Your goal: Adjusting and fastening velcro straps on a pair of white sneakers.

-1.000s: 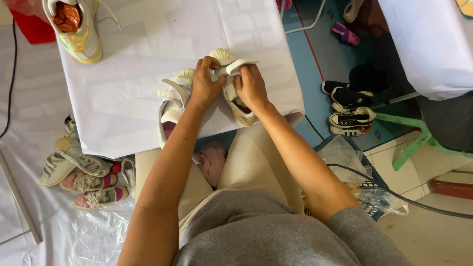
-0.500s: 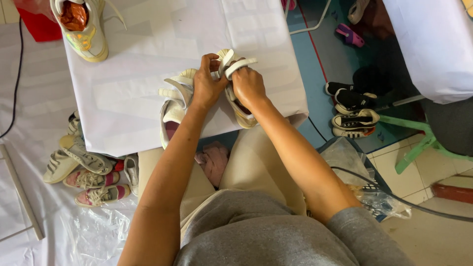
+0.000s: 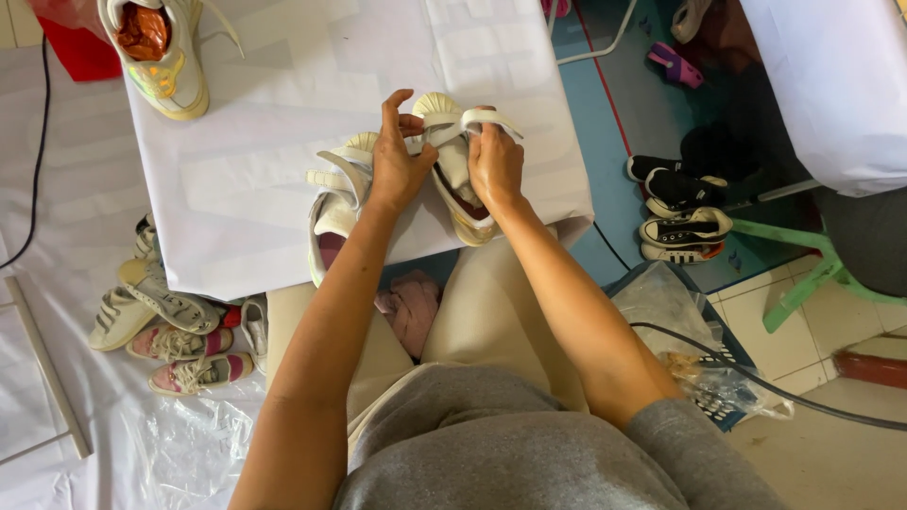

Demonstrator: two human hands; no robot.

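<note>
A cream-white strap shoe point(image 3: 452, 151) rests on the white-covered table point(image 3: 236, 189), toe pointing away from me. My left hand point(image 3: 397, 161) grips its left side with the index finger raised. My right hand point(image 3: 493, 161) holds the right side and pinches a loose white strap point(image 3: 487, 119) that sticks out to the right. Its partner shoe point(image 3: 331, 203) lies just left of my left wrist, straps undone, hanging over the table's near edge.
A white sneaker stuffed with brown paper point(image 3: 162, 52) stands at the table's far left. Several small shoes point(image 3: 165, 321) lie on plastic sheeting on the floor at left. Black sneakers point(image 3: 682, 212) sit on the floor at right, beside a green stool point(image 3: 812, 274) and a basket of plastic bags point(image 3: 690, 349).
Both hands have lifted the shoe slightly and worked the strap outward to the right; my left index finger has risen off the shoe.
</note>
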